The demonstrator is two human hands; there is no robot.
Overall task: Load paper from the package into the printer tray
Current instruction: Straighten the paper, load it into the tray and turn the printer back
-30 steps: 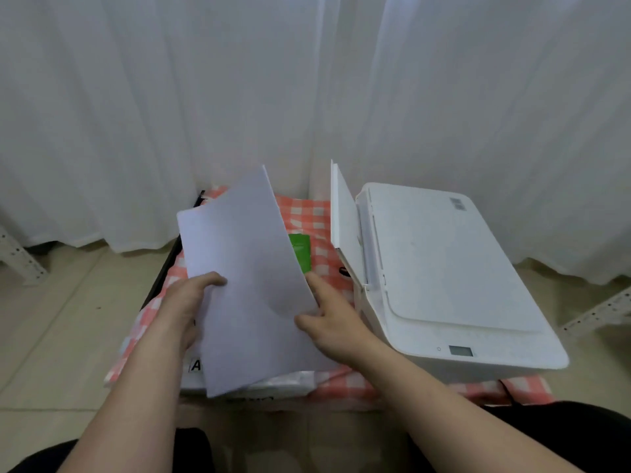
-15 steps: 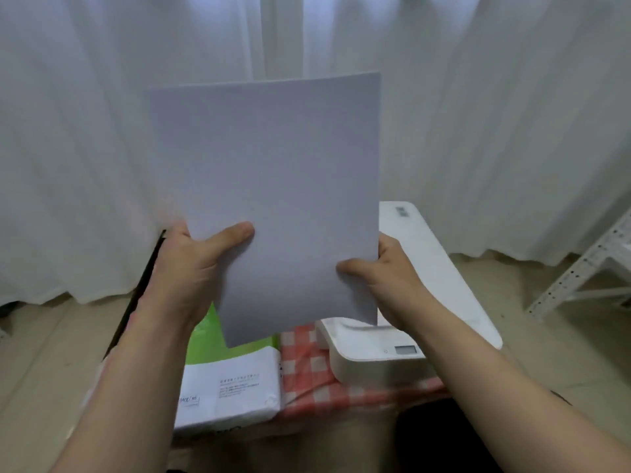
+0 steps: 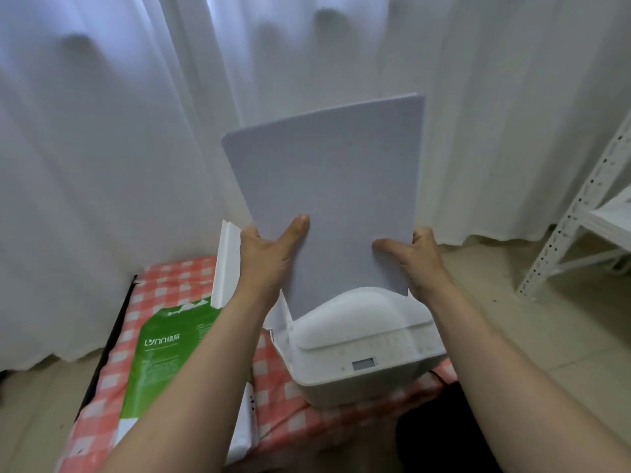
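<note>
I hold a stack of white paper (image 3: 327, 186) upright above the white printer (image 3: 362, 339). My left hand (image 3: 269, 257) grips its lower left edge, thumb on the front. My right hand (image 3: 415, 257) grips its lower right edge. The stack's bottom edge hangs just over the printer's top. The printer's raised paper tray flap (image 3: 223, 264) stands upright at the printer's left side, behind my left wrist. The green and white paper package (image 3: 170, 349) lies flat on the checked cloth to the left of the printer, partly under my left forearm.
The printer and package rest on a low surface covered by a red and white checked cloth (image 3: 164, 288). White curtains (image 3: 102, 148) hang close behind. A white metal shelf rack (image 3: 580, 216) stands at the right on the tiled floor.
The paper stack has come down and to the right, from high in front of the curtain to just above the printer. My view has dropped and the tray flap now shows.
</note>
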